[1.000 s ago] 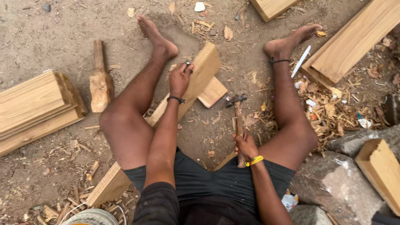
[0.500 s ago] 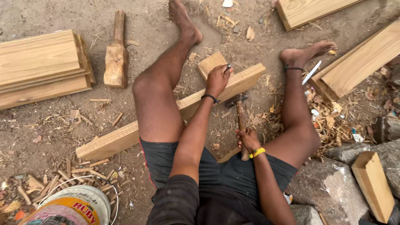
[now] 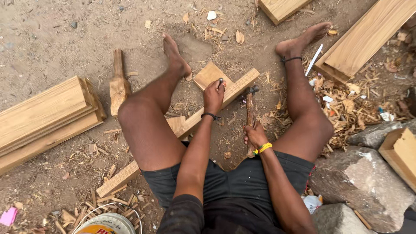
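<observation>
Head view: a seated person steadies a chisel on a plank, hammer ready.

The left hand (image 3: 213,96) pinches one chisel (image 3: 220,81) upright on one plank (image 3: 236,89), which runs under the left thigh, apparently to pin it. The right hand (image 3: 255,135) is wrapped around one hammer (image 3: 250,108), its head just right of the chisel. One mallet (image 3: 118,82) lies well left.

Near edge, left of centre: round tub (image 3: 106,224), cut off by the frame, white rim, yellow label with a red patch (lettering left unread). Near left corner: small pink scrap (image 3: 8,216), flat on the dirt. Near right, beside the rock: crumpled white wrapper (image 3: 313,203) with a bluish mark. No signs or screens anywhere.
</observation>
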